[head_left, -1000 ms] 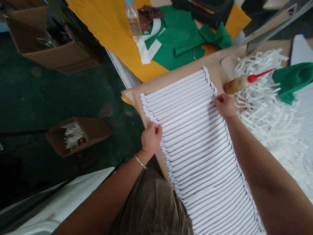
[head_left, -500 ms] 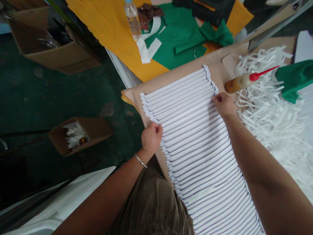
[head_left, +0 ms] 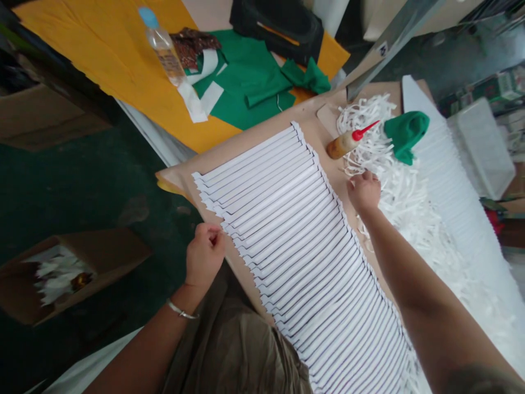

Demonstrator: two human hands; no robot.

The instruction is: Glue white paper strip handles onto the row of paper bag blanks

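Observation:
Overlapping white paper strips (head_left: 287, 219) with notched ends lie in a long staggered row on a brown-paper-covered table. My left hand (head_left: 205, 251), with a bangle at the wrist, is closed in a pinch at the row's left edge; whatever its fingertips hold is too small to make out. Off the row's right side, my right hand (head_left: 365, 191) is curled closed beside a heap of loose white strips (head_left: 414, 202); its fingertips are partly hidden. A squeeze bottle (head_left: 341, 145) with a red nozzle and amber contents lies just beyond it.
Green cloth (head_left: 258, 82), a clear water bottle (head_left: 166, 54) and a black case (head_left: 279, 27) sit on yellow cloth (head_left: 110, 60) beyond the row. A green cloth bundle (head_left: 406, 134) rests on the heap. Cardboard boxes (head_left: 110, 254) stand on the floor at left.
My right hand has left the row's right edge and moved right, towards the loose strips. My left hand has drawn slightly outward from the left edge. The view has shifted right.

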